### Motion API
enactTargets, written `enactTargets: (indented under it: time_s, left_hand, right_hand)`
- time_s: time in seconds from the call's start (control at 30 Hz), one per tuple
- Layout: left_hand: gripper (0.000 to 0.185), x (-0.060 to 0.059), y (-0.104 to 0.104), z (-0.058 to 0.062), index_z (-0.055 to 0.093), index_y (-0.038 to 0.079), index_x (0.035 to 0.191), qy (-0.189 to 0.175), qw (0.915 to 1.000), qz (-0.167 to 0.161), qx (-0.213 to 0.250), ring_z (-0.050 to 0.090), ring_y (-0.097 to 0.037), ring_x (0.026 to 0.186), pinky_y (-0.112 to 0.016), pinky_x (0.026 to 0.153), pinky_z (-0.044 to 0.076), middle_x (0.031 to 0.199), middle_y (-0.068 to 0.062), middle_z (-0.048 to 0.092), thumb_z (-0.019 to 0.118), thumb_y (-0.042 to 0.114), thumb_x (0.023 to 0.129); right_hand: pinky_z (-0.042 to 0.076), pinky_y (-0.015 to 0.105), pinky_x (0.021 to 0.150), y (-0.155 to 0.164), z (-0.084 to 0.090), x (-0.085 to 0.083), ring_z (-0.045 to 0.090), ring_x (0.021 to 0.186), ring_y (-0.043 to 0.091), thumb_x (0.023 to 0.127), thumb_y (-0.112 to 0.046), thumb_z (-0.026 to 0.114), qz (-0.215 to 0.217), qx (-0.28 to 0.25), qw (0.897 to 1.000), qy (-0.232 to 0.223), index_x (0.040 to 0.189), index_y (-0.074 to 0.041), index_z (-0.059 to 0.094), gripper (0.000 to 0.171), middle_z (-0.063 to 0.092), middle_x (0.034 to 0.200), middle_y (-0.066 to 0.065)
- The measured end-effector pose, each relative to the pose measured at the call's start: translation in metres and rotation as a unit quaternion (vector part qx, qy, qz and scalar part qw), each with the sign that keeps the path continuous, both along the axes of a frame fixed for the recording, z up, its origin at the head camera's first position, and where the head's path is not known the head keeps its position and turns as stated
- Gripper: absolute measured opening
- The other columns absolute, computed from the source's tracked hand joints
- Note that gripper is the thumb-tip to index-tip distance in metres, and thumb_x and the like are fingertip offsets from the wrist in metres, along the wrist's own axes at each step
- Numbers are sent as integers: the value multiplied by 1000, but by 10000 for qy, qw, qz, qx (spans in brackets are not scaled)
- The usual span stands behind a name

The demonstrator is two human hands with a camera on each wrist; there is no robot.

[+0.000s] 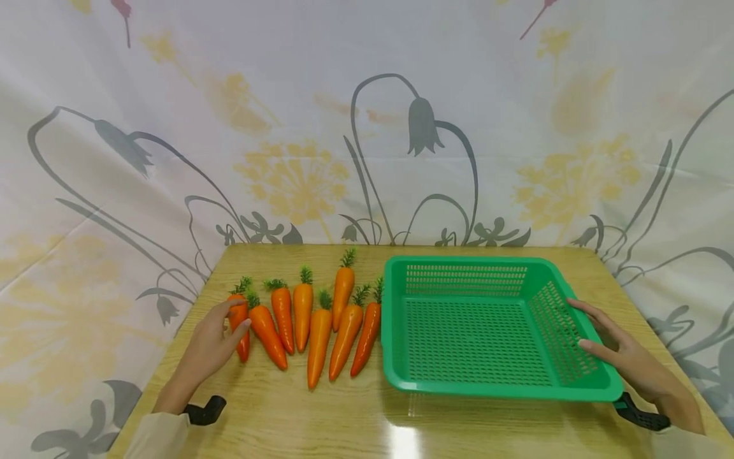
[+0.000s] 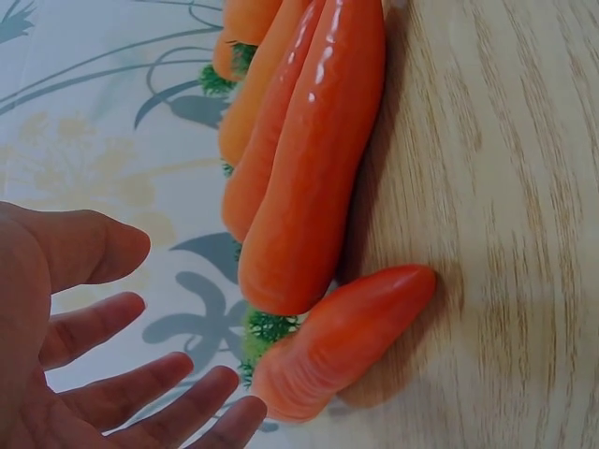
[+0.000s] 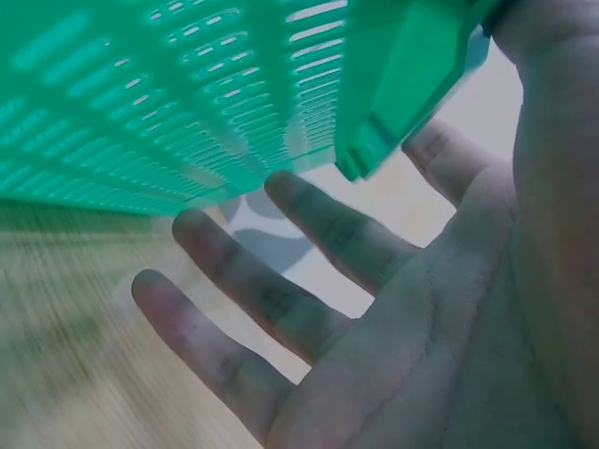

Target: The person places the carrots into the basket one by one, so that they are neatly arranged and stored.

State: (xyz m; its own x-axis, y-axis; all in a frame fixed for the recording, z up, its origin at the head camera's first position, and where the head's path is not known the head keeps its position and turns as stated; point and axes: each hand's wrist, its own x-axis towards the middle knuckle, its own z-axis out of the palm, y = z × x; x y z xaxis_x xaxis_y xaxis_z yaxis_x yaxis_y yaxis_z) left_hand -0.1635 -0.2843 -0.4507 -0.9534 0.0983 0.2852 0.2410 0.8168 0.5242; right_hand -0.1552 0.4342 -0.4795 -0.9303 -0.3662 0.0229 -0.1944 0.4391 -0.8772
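Several orange carrots (image 1: 319, 347) with green tops lie side by side on the wooden table, tips toward me. My left hand (image 1: 209, 338) is at the leftmost carrot (image 1: 241, 319), thumb and fingers spread on either side of it in the head view. The left wrist view shows that hand (image 2: 122, 365) with its fingers apart, near this carrot (image 2: 346, 346); contact is unclear. To the right stands a green plastic basket (image 1: 487, 390) with slotted walls. My right hand (image 1: 631, 363) holds its right rim, thumb over the edge. In the right wrist view other fingers (image 3: 267, 299) extend below the rim, outside the wall.
The basket's left wall stands close beside the rightmost carrot (image 1: 367, 338). Bare wood (image 1: 298, 421) shows in front of the carrots. A flower-printed cloth (image 1: 367, 159) hangs behind and around the table (image 1: 264, 255). Black wrist straps (image 1: 205, 411) sit on both wrists.
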Motion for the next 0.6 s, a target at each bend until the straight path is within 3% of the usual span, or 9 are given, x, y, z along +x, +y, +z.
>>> enactTargets:
  time_s: [0.07, 0.13, 0.2, 0.27, 0.37, 0.47, 0.6]
  left_hand:
    - [42, 0, 1, 1, 55, -5, 138, 34, 10000, -38, 3, 59, -47, 112, -59, 85, 54, 138, -30, 55, 67, 11, 101]
    - [43, 0, 2, 1, 55, -5, 139, 39, 10000, -59, 12, 59, -47, 113, -59, 85, 54, 138, -30, 55, 67, 11, 101]
    - [43, 0, 2, 1, 54, -5, 139, 16, 10000, -62, 9, 58, -47, 114, -59, 85, 54, 139, -29, 54, 66, 12, 102]
    - [44, 0, 3, 1, 54, -5, 139, -29, 10000, -49, -5, 58, -47, 115, -59, 85, 54, 139, -30, 54, 66, 13, 102]
    - [44, -1, 3, 1, 54, -6, 139, -71, 10000, -47, -39, 58, -48, 114, -60, 85, 53, 138, -31, 54, 66, 14, 102]
    - [44, -3, 3, 1, 54, -7, 139, -62, 9999, -94, -90, 58, -49, 113, -62, 85, 53, 137, -32, 54, 66, 13, 102]
    - [43, -7, 3, 0, 55, -6, 138, -26, 9997, -167, -160, 59, -50, 113, -64, 87, 52, 135, -32, 55, 67, 12, 101]
  right_hand:
    - [28, 73, 108, -4, 0, 1, 7, 140, -13, 109, -2, 43, 69, -256, 9996, -111, 167, -25, 6, 72, -1, 169, -16]
    - [12, 88, 95, -7, 0, 1, 0, 145, -7, 109, -1, 42, 127, -527, 9983, -236, 167, -25, 5, 73, -4, 170, -14]
    - [4, 90, 92, -10, 1, 2, -12, 152, 9, 109, -1, 43, 123, -660, 9972, -323, 167, -26, 5, 74, -6, 170, -13]
    - [5, 90, 92, -11, 2, 2, -19, 154, 30, 109, -2, 43, 83, -646, 9973, -339, 167, -27, 5, 74, -7, 170, -13]
    - [9, 90, 91, -13, 3, 3, -20, 146, 56, 109, -4, 44, 4, -569, 9977, -357, 167, -28, 6, 74, -8, 170, -13]
    - [9, 91, 90, -14, 3, 5, -21, 144, 59, 109, -5, 45, -58, -601, 9975, -380, 167, -28, 6, 73, -9, 169, -15]
    - [6, 91, 92, -15, 2, 6, -24, 148, 49, 109, -4, 45, -89, -695, 9968, -382, 167, -27, 7, 73, -10, 169, -18]
